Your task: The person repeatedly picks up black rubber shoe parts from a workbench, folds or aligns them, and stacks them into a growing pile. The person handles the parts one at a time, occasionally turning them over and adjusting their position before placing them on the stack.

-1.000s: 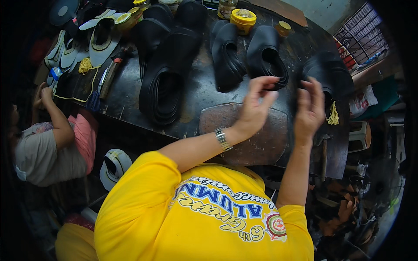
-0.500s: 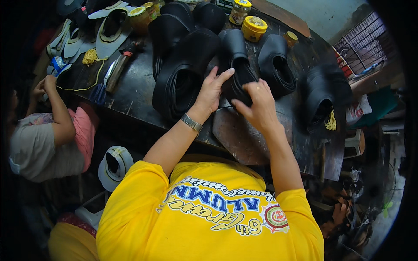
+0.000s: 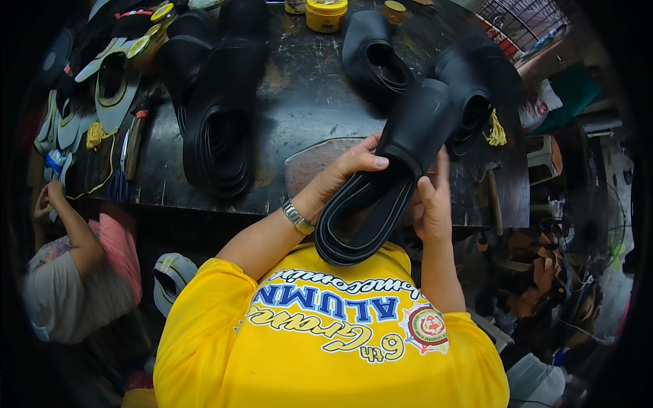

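A stack of nested black shoe uppers [image 3: 423,119] is raised off the table, tilted, its looped open end hanging over the table's front edge near my chest. My left hand [image 3: 358,160] grips its left side, thumb on top at the opening. Closed at the right side is my right hand [image 3: 433,200], thumb against the edge and fingers partly hidden behind. More black upper stacks lie on the table: a large one [image 3: 221,136] to the left, one [image 3: 374,58] at the back, and a blurred one [image 3: 466,88] at the right. Behind my left hand sits a brown flat board [image 3: 309,162].
A dark table [image 3: 292,95] spreads ahead. Yellow-lidded jars [image 3: 326,16] stand at the back. At left are grey uppers [image 3: 115,92], yellow yarn [image 3: 96,134] and a wooden-handled tool [image 3: 135,139]. A co-worker's hands [image 3: 47,200] are at the left edge. Yellow yarn [image 3: 498,129] hangs at right.
Both hands have lifted one stack of uppers from the table and brought it toward my chest, turned at a slant. The view has shifted to the right.
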Demonstrator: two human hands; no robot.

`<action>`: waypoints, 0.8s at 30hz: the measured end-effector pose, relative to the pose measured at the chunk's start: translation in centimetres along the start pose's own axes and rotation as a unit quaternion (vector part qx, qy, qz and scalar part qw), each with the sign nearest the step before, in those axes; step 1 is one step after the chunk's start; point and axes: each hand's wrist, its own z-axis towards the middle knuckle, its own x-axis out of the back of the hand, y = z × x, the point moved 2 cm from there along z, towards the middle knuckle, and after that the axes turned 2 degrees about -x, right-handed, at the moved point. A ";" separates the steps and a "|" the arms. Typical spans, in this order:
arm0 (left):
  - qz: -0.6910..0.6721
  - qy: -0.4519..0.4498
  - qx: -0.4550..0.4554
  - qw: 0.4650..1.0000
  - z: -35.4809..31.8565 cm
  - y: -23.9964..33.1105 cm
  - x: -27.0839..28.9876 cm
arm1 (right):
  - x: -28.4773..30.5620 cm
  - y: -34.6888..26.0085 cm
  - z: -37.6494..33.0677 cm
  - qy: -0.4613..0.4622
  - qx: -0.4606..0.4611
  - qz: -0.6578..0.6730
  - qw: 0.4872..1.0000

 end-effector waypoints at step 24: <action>0.320 0.182 -0.112 0.923 0.6 2.0 4.6 | -5.4 -0.7 -4.4 -0.242 0.213 -0.637 0.700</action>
